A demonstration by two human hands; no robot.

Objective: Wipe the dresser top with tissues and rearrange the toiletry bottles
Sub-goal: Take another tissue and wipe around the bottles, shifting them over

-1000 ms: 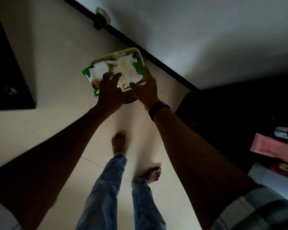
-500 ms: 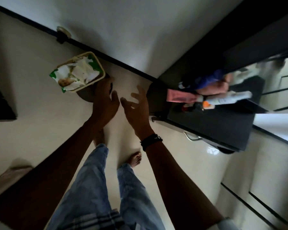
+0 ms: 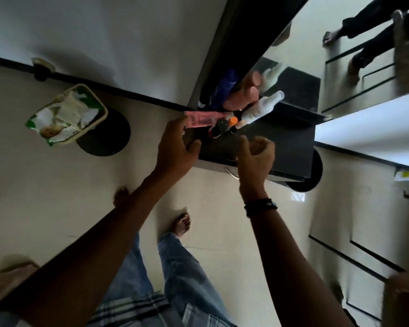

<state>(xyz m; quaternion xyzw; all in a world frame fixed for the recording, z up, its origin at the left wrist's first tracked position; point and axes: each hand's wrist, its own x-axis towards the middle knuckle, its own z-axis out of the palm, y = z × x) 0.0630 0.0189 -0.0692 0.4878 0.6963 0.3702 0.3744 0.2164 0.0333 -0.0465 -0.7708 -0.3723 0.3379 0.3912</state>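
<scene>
Left hand (image 3: 175, 147) is spread over the left edge of the surface (image 3: 281, 147), fingertips at the pink tube (image 3: 201, 118). Right hand (image 3: 255, 159) hangs loosely curled, holding nothing, above the near edge. Bottles (image 3: 257, 109) crowd the far-left corner.

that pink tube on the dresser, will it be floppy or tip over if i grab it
Probably light and somewhat squeezable: the pink tube looks flat-ended and soft. Pulling it could topple the dark-capped bottle close beside it.
</scene>
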